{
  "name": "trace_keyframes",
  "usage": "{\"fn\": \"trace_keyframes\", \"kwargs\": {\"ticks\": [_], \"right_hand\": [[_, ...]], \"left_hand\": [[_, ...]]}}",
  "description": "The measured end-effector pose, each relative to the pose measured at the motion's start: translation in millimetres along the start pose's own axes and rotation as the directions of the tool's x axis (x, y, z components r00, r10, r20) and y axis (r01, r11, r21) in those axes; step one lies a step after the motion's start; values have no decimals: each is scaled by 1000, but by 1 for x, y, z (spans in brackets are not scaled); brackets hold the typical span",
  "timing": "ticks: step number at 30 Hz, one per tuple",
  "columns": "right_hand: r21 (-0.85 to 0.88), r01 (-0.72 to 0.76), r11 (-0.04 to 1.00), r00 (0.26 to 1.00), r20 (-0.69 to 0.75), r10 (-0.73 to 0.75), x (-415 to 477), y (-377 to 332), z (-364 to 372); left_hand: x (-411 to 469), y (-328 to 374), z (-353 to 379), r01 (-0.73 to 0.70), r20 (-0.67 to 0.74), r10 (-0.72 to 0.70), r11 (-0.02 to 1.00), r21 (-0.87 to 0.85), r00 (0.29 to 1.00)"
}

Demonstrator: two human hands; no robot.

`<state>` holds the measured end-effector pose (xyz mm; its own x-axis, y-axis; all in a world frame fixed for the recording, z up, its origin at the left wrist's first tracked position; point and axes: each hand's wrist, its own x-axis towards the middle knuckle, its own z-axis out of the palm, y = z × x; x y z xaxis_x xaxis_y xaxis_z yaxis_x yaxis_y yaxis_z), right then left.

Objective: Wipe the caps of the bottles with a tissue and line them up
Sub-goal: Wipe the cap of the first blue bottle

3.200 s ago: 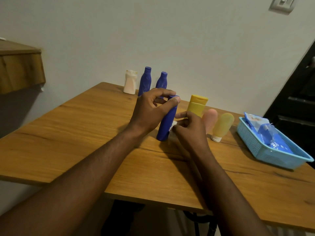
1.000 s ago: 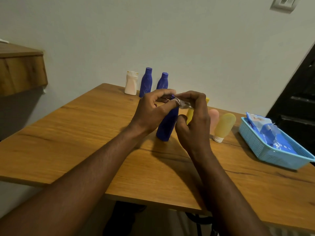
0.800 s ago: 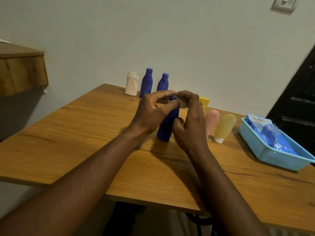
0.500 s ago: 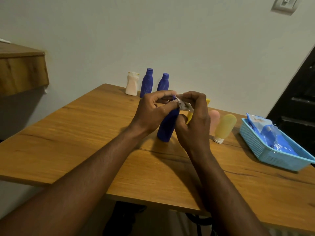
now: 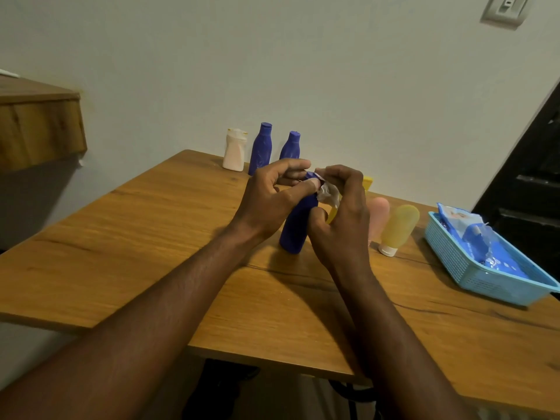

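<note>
At back left, white bottle (image 5: 235, 150) and 2 blue bottles (image 5: 260, 148) upright by the wall; mid-table (image 5: 145, 237), left hand (image 5: 266, 201) curled round the neck of a standing 3rd blue bottle (image 5: 298, 227), right hand (image 5: 342, 219) pinching a crumpled tissue (image 5: 328, 196) against, seemingly, its cap (image 5: 311, 176); rightward, yellow tube (image 5: 399, 227) and blue basket (image 5: 448, 256).

One wide-angle view worn on the head, set above the near edge of the desk (image 5: 136, 237), facing forward and down toward the wall (image 5: 333, 71), left hand (image 5: 266, 204) and right hand (image 5: 342, 231) close, mid-frame, forearms (image 5: 151, 313) entering from below
</note>
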<state>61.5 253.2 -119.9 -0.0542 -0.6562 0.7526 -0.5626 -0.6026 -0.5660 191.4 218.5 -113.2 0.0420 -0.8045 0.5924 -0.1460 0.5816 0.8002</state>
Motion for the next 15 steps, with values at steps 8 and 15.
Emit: {"fn": "trace_keyframes", "kwargs": {"ticks": [8, 15], "right_hand": [[47, 70, 996, 997, -46, -68, -2, -5, -4], [130, -48, 990, 996, -68, 57, -2, -6, -3]], "left_hand": [[0, 1, 0, -10, 4, 10, 1000, -27, 1000], [1, -2, 0, 1, -1, -1, 999, -46, 1000]]}}
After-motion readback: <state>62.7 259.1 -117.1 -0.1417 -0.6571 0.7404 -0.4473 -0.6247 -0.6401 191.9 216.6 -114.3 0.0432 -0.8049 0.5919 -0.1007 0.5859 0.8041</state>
